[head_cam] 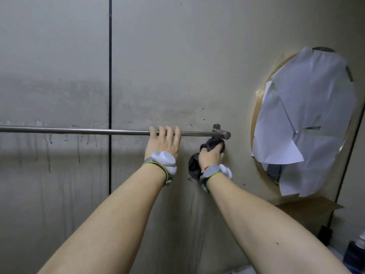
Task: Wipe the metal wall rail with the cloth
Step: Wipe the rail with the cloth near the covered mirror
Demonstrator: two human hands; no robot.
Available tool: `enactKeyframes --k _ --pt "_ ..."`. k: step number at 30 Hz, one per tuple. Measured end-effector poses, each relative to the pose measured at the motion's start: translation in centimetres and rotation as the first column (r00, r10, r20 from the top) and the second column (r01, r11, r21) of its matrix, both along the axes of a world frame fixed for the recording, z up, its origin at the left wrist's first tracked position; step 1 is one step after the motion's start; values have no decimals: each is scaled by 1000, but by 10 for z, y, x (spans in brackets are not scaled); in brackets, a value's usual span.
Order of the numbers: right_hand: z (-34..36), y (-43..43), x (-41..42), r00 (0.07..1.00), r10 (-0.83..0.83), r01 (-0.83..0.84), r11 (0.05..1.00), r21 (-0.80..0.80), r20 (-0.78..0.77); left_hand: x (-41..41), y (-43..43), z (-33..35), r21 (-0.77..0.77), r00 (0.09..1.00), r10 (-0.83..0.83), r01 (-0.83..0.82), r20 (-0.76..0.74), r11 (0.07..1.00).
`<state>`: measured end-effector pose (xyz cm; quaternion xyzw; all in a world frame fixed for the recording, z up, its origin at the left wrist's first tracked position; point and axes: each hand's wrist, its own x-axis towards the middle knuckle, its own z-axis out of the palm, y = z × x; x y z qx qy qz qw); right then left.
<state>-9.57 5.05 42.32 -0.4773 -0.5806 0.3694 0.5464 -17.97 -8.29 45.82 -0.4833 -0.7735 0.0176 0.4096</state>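
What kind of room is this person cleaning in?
Probably a bathroom or washroom. A metal towel rail is fixed to a panelled wall streaked with water drips, and an oval mirror covered with taped paper sheets hangs on the right.

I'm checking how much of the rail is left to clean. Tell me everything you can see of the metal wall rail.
The metal wall rail is a thin, round, shiny steel-looking bar running level across the stained wall, out of frame on the left. Its right end has a cap and a small wall bracket. The left hand hooks over it near that end. The right hand presses a dark cloth up beneath the capped end.
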Motion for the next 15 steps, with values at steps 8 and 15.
enactKeyframes --k 8,15 --pt "-10 4 10 555 -590 -100 652 751 586 -2 2 2 15 1000 -15 15 -13 1000" --pt "-20 14 1 682 -315 27 913 407 660 -5 5 -4 7 1000 5 -5 -16 1000"
